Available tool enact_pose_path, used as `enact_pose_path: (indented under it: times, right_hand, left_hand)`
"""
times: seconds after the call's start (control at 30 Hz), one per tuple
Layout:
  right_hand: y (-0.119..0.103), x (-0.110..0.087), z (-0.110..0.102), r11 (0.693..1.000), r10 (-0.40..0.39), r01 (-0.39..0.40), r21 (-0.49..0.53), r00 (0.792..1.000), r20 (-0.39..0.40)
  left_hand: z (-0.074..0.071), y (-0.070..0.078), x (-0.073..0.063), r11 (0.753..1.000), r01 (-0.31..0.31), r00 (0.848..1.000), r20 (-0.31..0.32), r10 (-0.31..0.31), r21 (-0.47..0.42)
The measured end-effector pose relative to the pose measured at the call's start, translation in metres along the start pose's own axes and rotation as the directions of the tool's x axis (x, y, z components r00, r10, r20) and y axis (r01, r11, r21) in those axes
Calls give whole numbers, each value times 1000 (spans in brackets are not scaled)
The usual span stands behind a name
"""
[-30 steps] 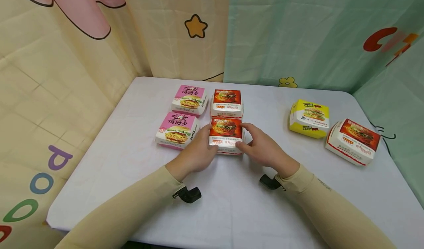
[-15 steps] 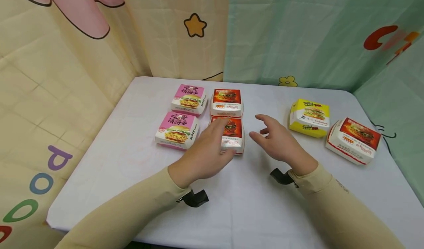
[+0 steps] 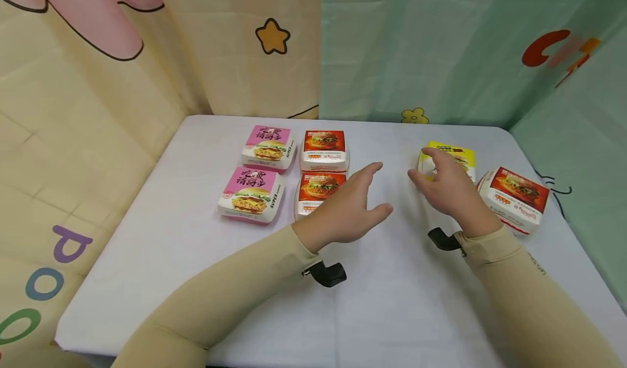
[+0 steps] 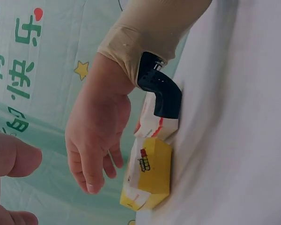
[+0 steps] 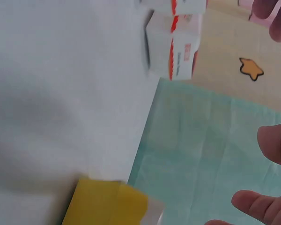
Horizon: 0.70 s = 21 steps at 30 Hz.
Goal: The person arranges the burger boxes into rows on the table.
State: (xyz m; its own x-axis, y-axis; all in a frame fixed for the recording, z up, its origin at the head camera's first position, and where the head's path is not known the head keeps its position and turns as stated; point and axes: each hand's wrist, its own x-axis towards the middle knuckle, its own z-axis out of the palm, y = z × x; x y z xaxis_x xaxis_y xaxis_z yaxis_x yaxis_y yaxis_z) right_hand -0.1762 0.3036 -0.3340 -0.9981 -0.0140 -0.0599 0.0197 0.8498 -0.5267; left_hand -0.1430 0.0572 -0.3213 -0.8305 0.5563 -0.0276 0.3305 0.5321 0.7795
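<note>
My right hand point(image 3: 453, 188) is over the near left side of a yellow burger box point(image 3: 462, 158) and partly covers it, fingers extended and holding nothing. In the left wrist view that hand hangs beside the yellow box point(image 4: 154, 173). My left hand point(image 3: 345, 213) is held over the table, thumb and fingers spread, with nothing in it. It overlaps the near red-and-white burger box point(image 3: 313, 191). Right behind that one sits another red-and-white box point(image 3: 323, 153). To the right of the yellow box stands a third red-and-white box point(image 3: 514, 196), turned at an angle.
Two pink-and-white burger boxes point(image 3: 252, 194) stand one behind the other on the left, beside the red-and-white pair. A white cloth covers the table point(image 3: 196, 270). Printed curtains point(image 3: 372, 47) hang close behind its back edge and along both sides.
Both hands have let go of the near red-and-white box and moved right, the right hand reaching the yellow box. The boxes keep their places. The head view has turned slightly right.
</note>
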Motion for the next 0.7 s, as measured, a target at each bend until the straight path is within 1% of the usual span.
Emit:
enact_pose_path:
  times: [0.17,0.3,0.4,0.53,0.7]
  right_hand:
    - [29,9,-8,997,74,-76,-34,996,-54]
    - [43,12,-12,990,133,-135,-28,990,-51]
    - [50,14,-15,987,158,-159,-23,987,-38]
    - [57,16,-17,985,171,-171,-15,985,-36]
    - [63,20,-16,986,159,-160,-45,987,-14]
  left_hand:
    - [13,7,24,999,28,1000,-4,-28,-26]
    - [23,14,39,999,47,999,1,-47,-16]
    - [29,19,50,998,64,998,17,-64,-22]
    - [37,24,67,989,115,993,38,-112,-90]
    - [51,25,90,961,174,984,20,-174,-217]
